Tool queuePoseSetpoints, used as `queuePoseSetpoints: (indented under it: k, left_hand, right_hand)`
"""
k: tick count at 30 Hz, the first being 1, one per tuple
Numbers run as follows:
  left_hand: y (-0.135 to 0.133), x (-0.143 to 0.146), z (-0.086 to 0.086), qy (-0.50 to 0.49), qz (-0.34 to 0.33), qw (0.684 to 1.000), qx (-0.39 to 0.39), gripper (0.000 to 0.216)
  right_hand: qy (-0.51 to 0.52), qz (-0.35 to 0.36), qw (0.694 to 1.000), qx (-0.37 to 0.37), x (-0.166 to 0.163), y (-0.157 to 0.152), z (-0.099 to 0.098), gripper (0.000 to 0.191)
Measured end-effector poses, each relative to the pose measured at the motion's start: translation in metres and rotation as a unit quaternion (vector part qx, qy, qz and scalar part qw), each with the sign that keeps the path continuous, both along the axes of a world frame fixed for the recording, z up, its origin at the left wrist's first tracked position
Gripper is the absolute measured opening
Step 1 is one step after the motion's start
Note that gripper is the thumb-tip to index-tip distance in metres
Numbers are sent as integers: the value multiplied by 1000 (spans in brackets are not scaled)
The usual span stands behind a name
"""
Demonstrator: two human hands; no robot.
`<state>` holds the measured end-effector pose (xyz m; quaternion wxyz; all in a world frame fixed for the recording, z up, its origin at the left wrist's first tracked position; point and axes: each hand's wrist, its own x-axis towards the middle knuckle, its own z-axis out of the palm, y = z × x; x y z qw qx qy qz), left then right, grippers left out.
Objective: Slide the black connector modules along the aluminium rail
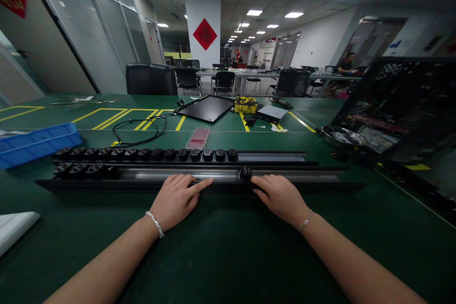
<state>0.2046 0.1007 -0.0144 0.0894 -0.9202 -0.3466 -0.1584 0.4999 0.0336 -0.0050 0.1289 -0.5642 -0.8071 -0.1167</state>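
Note:
Two long black rails lie side by side across the green table [228,247]. The far rail [270,156] carries a row of several small black modules [149,154] on its left half. The near rail [199,176] has a few modules at its left end and a single black module [246,173] near the middle. My left hand [176,199] rests flat on the near rail's front edge, fingers stretched out toward the right. My right hand [280,195] lies on the same edge, its fingertips touching the single module.
A blue bin [35,142] stands at the left, a white object [14,229] at the near left edge. Behind the rails lie a black cable [140,132], a dark flat panel [206,107], a yellow item [245,103] and a grey box [271,113]. A black crate [402,99] of parts fills the right.

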Motion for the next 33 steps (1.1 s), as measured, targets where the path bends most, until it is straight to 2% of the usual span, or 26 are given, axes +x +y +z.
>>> queuePoseSetpoints:
  k: [8, 16, 33]
  left_hand:
    - [0, 0, 0, -4, -4, 1000, 7, 51]
    - [0, 0, 0, 3, -1, 1000, 4, 52]
    - [0, 0, -1, 7, 1, 1000, 5, 50]
  right_hand:
    - [11, 3, 1000, 6, 1, 1, -2, 22]
    - [-16, -3, 999, -30, 10, -2, 4, 29]
    - [6, -1, 1000, -14, 13, -1, 0, 24]
